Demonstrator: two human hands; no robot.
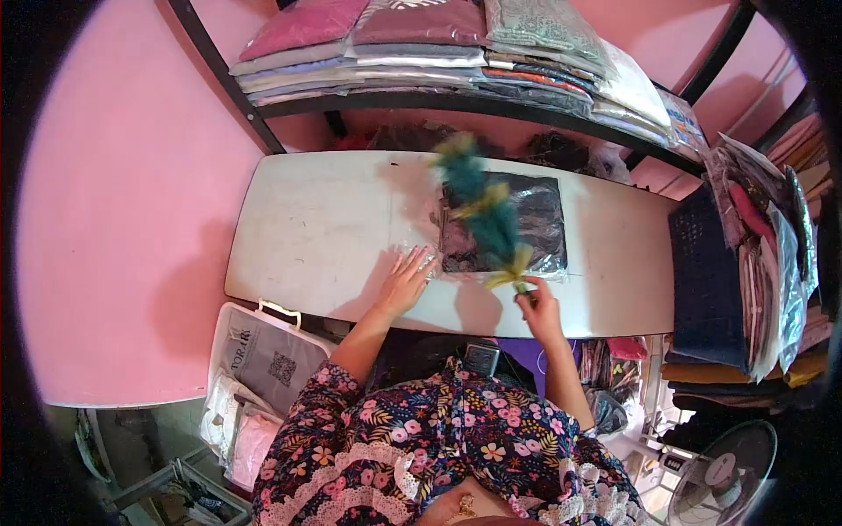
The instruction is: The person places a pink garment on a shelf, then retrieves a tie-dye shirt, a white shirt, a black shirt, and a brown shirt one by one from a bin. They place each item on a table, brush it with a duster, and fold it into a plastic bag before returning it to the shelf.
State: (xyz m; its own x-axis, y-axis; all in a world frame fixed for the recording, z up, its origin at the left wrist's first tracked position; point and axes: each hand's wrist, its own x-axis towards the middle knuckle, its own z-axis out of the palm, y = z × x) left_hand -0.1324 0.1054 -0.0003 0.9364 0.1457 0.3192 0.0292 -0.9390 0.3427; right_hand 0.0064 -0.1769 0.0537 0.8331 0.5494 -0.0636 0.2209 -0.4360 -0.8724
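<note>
My right hand (pixel 541 309) is closed round the handle of a feather duster (pixel 491 223), whose green and yellow head is smeared by motion. The duster's head passes over a dark folded garment in a clear plastic bag (pixel 539 219), which lies flat on the white table (pixel 307 228). Fingers spread, my left hand (pixel 406 282) rests at the bag's lower left, its fingertips on or beside the loose clear plastic edge. Part of the garment is hidden behind the duster.
Bagged folded clothes fill a black-framed shelf (pixel 421 53) behind the table. A dark blue crate (pixel 709 272) and stacked bagged garments (pixel 772 263) stand at the right. Lower left is a white basket (pixel 254 351) with packages; a fan (pixel 724 478) stands lower right.
</note>
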